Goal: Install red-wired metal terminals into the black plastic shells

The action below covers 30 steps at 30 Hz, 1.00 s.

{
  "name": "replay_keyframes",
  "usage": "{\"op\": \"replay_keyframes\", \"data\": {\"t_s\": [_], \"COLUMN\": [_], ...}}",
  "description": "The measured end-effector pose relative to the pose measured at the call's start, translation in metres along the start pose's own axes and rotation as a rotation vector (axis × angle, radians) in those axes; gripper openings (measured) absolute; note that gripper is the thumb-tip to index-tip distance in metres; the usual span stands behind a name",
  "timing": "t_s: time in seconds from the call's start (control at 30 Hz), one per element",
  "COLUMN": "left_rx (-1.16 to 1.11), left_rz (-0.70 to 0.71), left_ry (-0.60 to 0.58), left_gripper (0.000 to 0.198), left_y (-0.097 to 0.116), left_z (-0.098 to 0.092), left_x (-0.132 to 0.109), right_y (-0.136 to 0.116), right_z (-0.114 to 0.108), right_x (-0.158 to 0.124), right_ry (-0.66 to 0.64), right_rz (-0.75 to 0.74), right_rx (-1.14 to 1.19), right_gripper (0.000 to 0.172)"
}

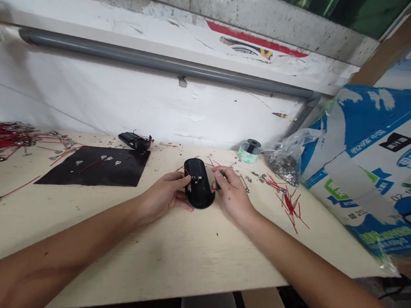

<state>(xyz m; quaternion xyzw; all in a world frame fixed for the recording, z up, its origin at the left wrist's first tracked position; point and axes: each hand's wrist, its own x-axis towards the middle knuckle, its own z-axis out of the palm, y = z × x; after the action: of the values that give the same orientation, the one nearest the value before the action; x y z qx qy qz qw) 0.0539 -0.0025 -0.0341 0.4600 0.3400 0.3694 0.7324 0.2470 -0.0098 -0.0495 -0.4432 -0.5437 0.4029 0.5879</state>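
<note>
Wood bench [169, 251]; L hand [161, 195] grip clenched on black plastic housing [199, 184], R hand [232, 194] grip pinching green item [219, 180].

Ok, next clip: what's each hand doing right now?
Left hand: closed, holding a black plastic casing.
Right hand: closed, pinching a small dark green item; what it is cannot be told.

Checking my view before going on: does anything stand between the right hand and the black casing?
Only the small green item pinched in the right hand sits between them, at the right edge of the black casing, which the left hand grips. Nothing else.
</note>
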Motion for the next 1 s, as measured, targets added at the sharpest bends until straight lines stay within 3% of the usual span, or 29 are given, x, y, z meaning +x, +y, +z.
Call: {"op": "replay_keyframes", "data": {"t_s": [0.4, 0.5, 0.7, 1.0], "left_rx": [-0.026, -0.003, 0.031, 0.087], "left_rz": [0.005, 0.025, 0.056, 0.052], "left_ry": [-0.047, -0.053, 0.009, 0.021], "left_gripper": [0.021, 0.025, 0.029, 0.029], "left_y": [-0.001, -0.002, -0.004, -0.002], "left_z": [-0.002, -0.002, 0.003, 0.007], "left_x": [0.002, 0.003, 0.002, -0.001], "right_y": [-0.019, -0.016, -0.011, -0.019], "right_z": [0.006, 0.004, 0.001, 0.005], "right_x": [-0.002, -0.001, -0.002, -0.008], "right_ry": [-0.015, -0.005, -0.089, -0.151], "right_rz": [0.246, 0.22, 0.03, 0.074], "right_rx": [0.381, 0.335, 0.081, 0.016], "right_gripper": [0.035, 0.031, 0.025, 0.027]}}
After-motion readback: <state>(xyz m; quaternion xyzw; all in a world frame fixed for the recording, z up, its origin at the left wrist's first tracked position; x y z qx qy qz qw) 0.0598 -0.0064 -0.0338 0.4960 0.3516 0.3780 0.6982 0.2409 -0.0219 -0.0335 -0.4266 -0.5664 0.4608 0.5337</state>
